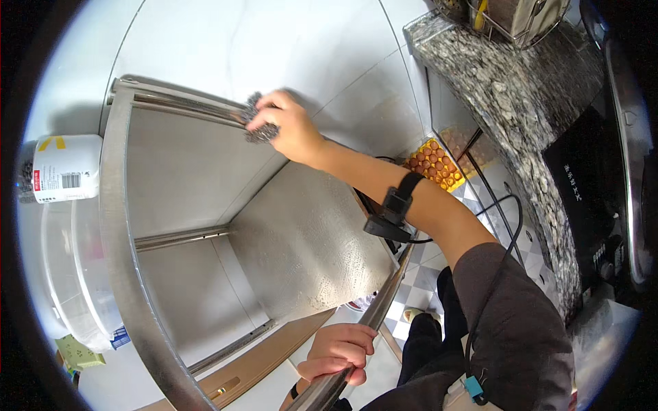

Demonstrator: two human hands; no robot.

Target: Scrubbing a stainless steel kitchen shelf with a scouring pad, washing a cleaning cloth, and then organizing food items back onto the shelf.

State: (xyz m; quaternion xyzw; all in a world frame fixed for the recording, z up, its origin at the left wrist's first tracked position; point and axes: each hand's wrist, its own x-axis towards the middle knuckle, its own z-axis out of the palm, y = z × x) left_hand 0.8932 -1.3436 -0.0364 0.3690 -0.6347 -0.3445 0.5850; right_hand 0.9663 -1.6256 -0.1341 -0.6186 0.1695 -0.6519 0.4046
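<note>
My right hand [293,128] holds a steel wool scourer [261,133] against the far top rail [190,108] of a stainless steel rack. The hand is slightly blurred. My left hand [336,354] is wrapped around the near metal rail [383,303] of the same rack, at the bottom of the view. Between the two rails the rack frame stands open, and lower down a steel shelf panel [308,241] has a wet or foamy-looking, streaked surface. A wide side bar [121,205] joins the rails on the left.
Left of the rack are a white-labelled jar [69,168] and clear plastic containers [77,262]. A yellow tray of eggs [436,163] sits low at the right. Beyond it runs a granite counter [514,87] with a black cooktop [581,190]. A black cable [516,231] hangs by my right arm.
</note>
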